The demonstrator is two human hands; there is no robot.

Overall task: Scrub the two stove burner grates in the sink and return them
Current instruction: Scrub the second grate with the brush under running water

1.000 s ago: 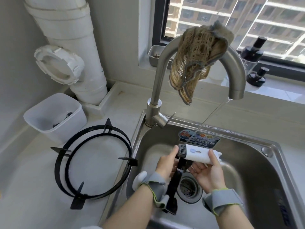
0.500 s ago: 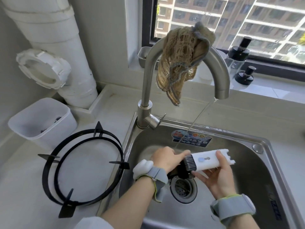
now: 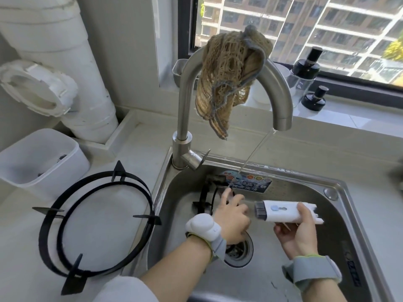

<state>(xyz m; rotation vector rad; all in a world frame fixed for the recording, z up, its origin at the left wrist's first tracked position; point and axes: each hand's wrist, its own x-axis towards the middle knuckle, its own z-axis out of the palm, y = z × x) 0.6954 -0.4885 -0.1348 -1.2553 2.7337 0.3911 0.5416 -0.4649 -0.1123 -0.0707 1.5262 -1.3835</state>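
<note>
While the left hand [image 3: 232, 216] grips the black round metal grate [image 3: 204, 198], the right hand [image 3: 298, 236] draws its clutched white bristle brush [image 3: 283, 213] clear, pausing scrubbing.

The first grate [image 3: 150, 220] lies on the desk [image 3: 19, 258] left of the sink [image 3: 349, 225], the second grate [image 3: 200, 204] inside it, before the tap [image 3: 182, 105].

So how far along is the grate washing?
One grate lies on the counter, out of the sink; whether scrubbed, I can't tell. In hand: the left hand holds the second grate in the sink, the right hand holds the brush off it. Left: finishing it and returning both.
</note>
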